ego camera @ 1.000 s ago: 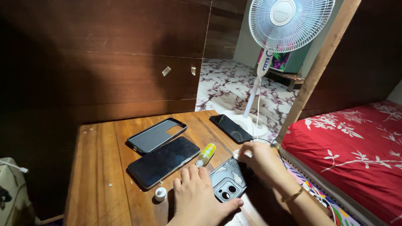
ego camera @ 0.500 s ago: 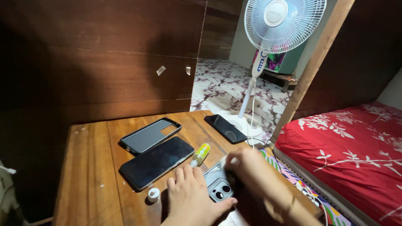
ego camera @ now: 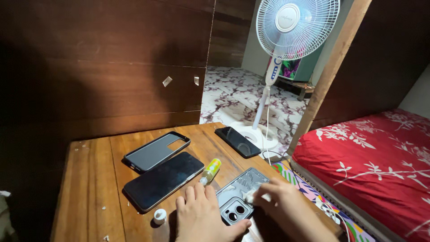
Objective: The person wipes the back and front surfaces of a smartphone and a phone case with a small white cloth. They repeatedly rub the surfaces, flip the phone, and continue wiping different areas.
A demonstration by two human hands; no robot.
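grey phone (ego camera: 239, 193) | back up (camera end nearest) | flat on wooden table (ego camera: 89, 179) | white wipe (ego camera: 251, 196) touching it

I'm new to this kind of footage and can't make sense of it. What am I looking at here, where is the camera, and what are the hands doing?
There is no machine: the camera sits on a person's head and looks down at their own two bare hands over a wooden table. The left hand presses flat on a grey phone lying back-up, camera lenses showing. The right hand pinches a small white wad against that phone's back. Also on the table: a dark phone lying screen-up, an empty phone case, another black phone near the far edge, a small yellow-green bottle on its side and a white cap. Behind stands a white fan; a red bed is on the right.
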